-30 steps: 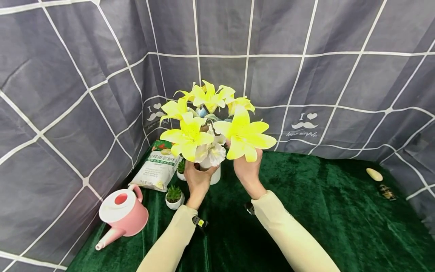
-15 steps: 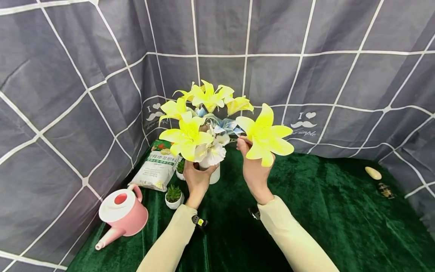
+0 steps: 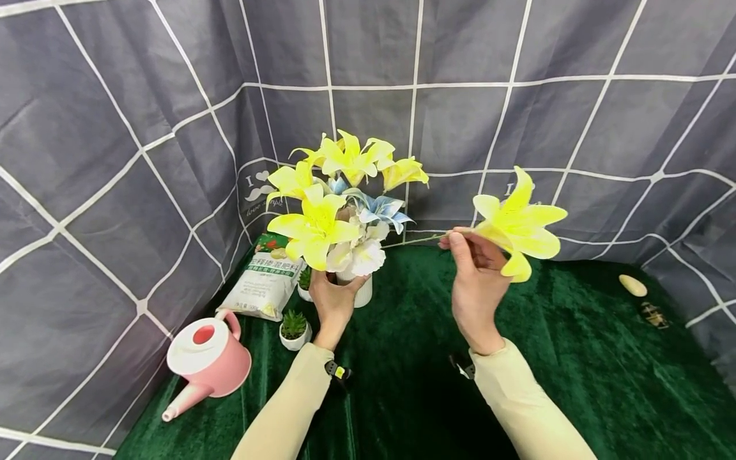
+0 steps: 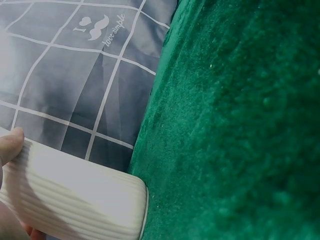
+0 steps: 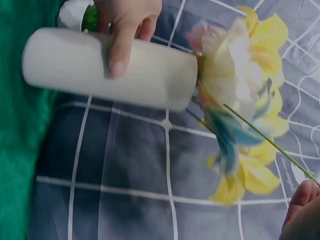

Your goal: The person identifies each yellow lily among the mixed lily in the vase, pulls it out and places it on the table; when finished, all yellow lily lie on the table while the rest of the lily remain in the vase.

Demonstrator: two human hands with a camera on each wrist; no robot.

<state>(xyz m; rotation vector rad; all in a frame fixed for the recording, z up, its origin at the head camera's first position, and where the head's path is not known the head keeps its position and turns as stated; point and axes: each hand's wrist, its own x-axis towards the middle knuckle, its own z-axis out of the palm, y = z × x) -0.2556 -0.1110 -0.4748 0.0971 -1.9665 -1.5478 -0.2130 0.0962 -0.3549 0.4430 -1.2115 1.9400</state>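
In the head view my left hand (image 3: 332, 305) grips a white ribbed vase (image 3: 363, 295); the thumb shows along the vase's side in the right wrist view. Several yellow lilies (image 3: 313, 227), a blue flower (image 3: 382, 209) and a white flower (image 3: 365, 254) stand in it. To the right, my right hand (image 3: 478, 294) pinches a single yellow lily (image 3: 524, 225) by its stem, just below the bloom. That thin green stem (image 5: 270, 142) points left toward the bouquet, and its tip is out of the vase, overlapping the flowers in the right wrist view.
On the left are a pink watering can (image 3: 215, 367), a fertilizer bag (image 3: 261, 284) and two small potted succulents (image 3: 294, 329). A pale oval stone (image 3: 632, 285) and a small dark patterned object (image 3: 654, 314) lie far right. Grey checked curtain (image 3: 460, 128) surrounds the green cloth (image 3: 575, 358).
My right hand has moved right with the yellow lily, away from the bouquet, uncovering the blue flower and drawing out the stem. My left hand stays on the vase.
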